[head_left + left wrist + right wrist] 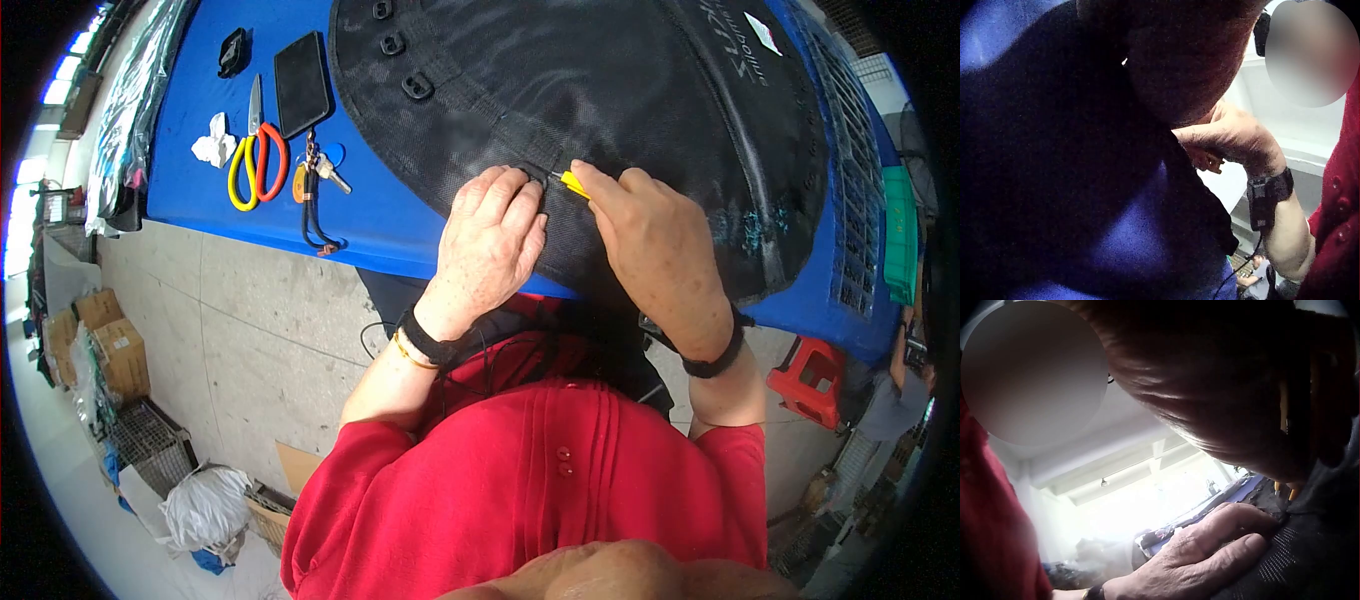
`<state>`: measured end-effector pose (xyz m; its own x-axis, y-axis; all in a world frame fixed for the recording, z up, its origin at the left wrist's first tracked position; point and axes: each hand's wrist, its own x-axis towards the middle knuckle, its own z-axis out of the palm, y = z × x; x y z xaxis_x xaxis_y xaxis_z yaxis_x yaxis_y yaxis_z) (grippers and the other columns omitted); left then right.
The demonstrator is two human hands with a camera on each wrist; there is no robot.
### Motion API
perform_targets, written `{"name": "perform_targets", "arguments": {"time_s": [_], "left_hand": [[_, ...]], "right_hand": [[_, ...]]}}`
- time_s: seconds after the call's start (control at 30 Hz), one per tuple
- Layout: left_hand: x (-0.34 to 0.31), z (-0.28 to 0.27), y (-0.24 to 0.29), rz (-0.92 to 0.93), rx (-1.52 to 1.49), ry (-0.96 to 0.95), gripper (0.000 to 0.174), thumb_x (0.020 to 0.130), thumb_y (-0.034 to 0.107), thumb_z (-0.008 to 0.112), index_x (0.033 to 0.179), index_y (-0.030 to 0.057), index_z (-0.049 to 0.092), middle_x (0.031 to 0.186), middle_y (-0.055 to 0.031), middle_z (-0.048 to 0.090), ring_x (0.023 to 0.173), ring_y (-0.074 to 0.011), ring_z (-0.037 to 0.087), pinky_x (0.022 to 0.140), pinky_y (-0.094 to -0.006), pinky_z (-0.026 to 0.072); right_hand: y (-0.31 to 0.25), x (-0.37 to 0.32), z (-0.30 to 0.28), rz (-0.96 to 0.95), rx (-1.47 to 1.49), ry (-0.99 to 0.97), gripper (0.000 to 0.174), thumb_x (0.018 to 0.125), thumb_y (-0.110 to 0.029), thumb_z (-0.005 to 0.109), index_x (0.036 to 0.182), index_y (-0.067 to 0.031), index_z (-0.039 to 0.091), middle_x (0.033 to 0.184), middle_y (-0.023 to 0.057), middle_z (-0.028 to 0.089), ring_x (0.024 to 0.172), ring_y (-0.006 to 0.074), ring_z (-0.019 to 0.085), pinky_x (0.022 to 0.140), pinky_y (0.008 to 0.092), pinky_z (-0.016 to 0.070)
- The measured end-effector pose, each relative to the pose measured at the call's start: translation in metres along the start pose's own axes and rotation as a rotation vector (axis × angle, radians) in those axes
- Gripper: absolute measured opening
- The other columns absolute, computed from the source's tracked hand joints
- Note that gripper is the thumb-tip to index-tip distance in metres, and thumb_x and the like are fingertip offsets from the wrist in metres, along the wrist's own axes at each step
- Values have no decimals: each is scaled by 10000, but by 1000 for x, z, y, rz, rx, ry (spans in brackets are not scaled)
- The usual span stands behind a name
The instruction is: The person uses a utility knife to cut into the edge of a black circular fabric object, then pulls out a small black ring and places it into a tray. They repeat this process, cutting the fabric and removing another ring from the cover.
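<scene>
A large black mesh fabric piece (600, 80), printed with lettering, lies over the blue table. My left hand (490, 235) rests on its near part, fingertips pressing the mesh beside a small dark piece partly hidden under them. Close on the right, my right hand (655, 235) grips a small yellow-handled tool (573, 184) with a thin metal tip. That tip points at the mesh right by the left fingertips. In the right wrist view the left hand (1204, 553) lies on the mesh next to the tool's tip (1282, 503). Most of the handle is hidden in the right hand.
Black plastic fittings (417, 86) sit along the fabric's left side. On the blue table (385, 215) lie scissors (257, 160) with yellow and red handles, a phone (302, 85), keys (325, 170), crumpled white paper (214, 142) and a black object (233, 52). A red stool (808, 383) stands right.
</scene>
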<state>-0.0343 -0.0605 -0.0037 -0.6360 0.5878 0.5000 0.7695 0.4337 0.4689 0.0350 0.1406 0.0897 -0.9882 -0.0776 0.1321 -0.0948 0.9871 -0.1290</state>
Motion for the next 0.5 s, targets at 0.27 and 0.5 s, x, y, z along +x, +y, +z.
{"name": "perform_targets", "arguments": {"time_s": [0.27, 0.5], "left_hand": [[1, -1, 0, 7, -2, -1, 403, 935, 111, 824, 1320, 27, 740, 1352, -168, 699, 1306, -400, 653, 1125, -496, 535], [-2, -4, -1, -8, -55, -16, 385, 959, 107, 808, 1331, 35, 740, 1375, -179, 697, 1328, -411, 650, 1142, -502, 535]], "right_hand": [[1, -11, -7, 27, 7, -46, 378, 1035, -113, 715, 1413, -97, 723, 982, 137, 736, 938, 316, 791, 793, 422, 643], [9, -18, 2, 63, 90, 4, 330, 1058, -157, 729, 1385, -116, 743, 956, 144, 743, 901, 345, 791, 773, 451, 638]]}}
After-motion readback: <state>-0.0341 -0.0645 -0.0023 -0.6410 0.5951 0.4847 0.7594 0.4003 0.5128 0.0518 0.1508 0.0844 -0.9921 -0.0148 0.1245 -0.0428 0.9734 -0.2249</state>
